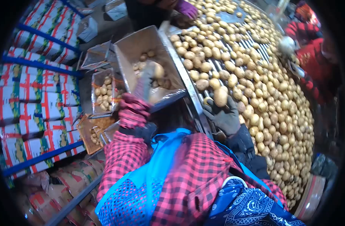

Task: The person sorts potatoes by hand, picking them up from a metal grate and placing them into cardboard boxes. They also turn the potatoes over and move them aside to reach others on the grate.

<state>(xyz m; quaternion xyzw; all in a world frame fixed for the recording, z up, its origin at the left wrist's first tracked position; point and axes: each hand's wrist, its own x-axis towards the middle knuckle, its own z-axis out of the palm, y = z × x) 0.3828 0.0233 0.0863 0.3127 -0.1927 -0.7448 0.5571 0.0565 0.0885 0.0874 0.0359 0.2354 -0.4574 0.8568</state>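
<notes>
My left hand (145, 75), in a grey glove and smeared by motion, is over a lined cardboard box (172, 67) with a large potato (158, 71) at its fingers. More potatoes (143, 57) lie on the bottom of that box. To the right, my right hand (224, 117), in a dark glove, has its fingers around another large potato (220, 96), held at the near edge of the sorting table. Around and beyond it spreads a thick layer of loose potatoes (263, 113), with metal rollers (255, 47) showing between some of them.
A metal rim (191, 88) divides the box from the table. Smaller lined boxes with potatoes (103, 94) stand at left, before stacked printed cartons (33, 98) and blue rails. A co-worker's purple-gloved hand (187, 9) is at the top; another person in red (312, 56) works across the table.
</notes>
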